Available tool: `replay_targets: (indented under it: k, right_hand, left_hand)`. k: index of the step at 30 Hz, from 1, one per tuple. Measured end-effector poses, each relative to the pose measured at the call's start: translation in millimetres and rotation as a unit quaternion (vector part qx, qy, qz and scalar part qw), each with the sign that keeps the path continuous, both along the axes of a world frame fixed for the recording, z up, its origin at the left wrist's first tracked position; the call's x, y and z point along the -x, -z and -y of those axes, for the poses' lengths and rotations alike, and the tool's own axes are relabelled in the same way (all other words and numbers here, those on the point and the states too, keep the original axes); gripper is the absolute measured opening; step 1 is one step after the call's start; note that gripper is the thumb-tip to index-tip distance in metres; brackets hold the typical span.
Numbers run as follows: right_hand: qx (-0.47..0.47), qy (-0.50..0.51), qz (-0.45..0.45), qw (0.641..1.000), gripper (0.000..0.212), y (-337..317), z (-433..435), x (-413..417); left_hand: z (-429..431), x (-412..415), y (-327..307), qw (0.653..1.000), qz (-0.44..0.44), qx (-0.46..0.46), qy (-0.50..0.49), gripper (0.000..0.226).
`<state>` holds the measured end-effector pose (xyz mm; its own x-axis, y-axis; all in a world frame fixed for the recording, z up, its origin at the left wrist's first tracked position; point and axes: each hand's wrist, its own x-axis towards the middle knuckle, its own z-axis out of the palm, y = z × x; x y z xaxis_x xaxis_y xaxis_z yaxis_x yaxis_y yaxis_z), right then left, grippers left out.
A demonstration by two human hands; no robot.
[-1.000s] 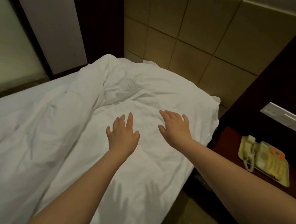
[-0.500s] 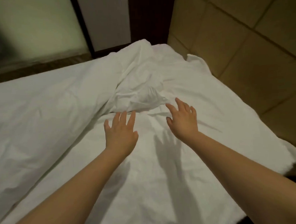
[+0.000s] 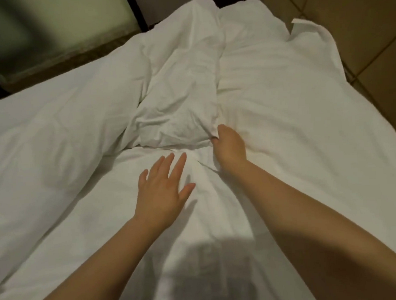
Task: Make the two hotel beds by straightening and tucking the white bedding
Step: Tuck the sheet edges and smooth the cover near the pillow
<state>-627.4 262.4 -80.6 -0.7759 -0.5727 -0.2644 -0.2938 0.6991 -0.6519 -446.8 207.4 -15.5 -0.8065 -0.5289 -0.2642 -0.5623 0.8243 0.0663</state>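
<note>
Moved forward since half a second ago: right hand [image 3: 229, 146] now closed on the near corner of the bunched fold [image 3: 180, 100], fingers curled into the cloth, where earlier spread flat above the sheet. Left hand [image 3: 163, 191] lower and nearer than before, open, fingers splayed, resting on or just above the bedding [image 3: 281, 104]; contact not certain.

Lies along the middle of the bed, that fold: a thick, rumpled ridge of white cloth. Long axis running from the right hand away toward the far end near the dark frame [image 3: 139, 13], narrowing there. Near end blunt and wrinkled, pinched at its right corner. Flatter sheet to the right of the ridge, with one loose flap [image 3: 310, 27] turned up at the far right edge beside the tan wall [image 3: 358, 26]. Puffier, creased cover [image 3: 53, 125] to the left, sloping down toward the near left.

Judged early in the task. Nothing tucked that can be seen; ridge not yet pulled out flat, left side full of soft creases, far corner loose. Probably in hand: gripping the fold to draw it straight. Left to do: spreading, smoothing, tucking the edges here. Second bed not in view, so nothing to say of its state.
</note>
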Motion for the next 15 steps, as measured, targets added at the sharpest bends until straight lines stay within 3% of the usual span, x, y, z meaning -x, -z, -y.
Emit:
replay_targets:
  k: [3,7,11,15]
  right_hand:
    - [0.032,-0.013,0.004,0.999,0.024,-15.6,-22.4,-9.7]
    - [0.083,0.0,0.031,0.996,0.022,-70.7,-49.1,-19.6]
    - [0.138,0.02,0.022,0.99,0.018,-149.2,-87.4,-26.3]
    - [0.147,0.088,-0.042,0.984,0.011,-223.4,-163.5,-38.4]
  left_hand:
    - [-21.3,7.2,3.4,0.999,0.003,-0.004,0.032,0.069]
    - [-37.9,16.2,-8.3,0.996,-0.055,-0.007,0.072,0.057]
    - [-56.5,23.7,-44.2,0.981,-0.152,-0.013,0.12,0.061]
    - [-85.8,16.7,-91.7,0.944,-0.276,-0.063,0.17,0.035]
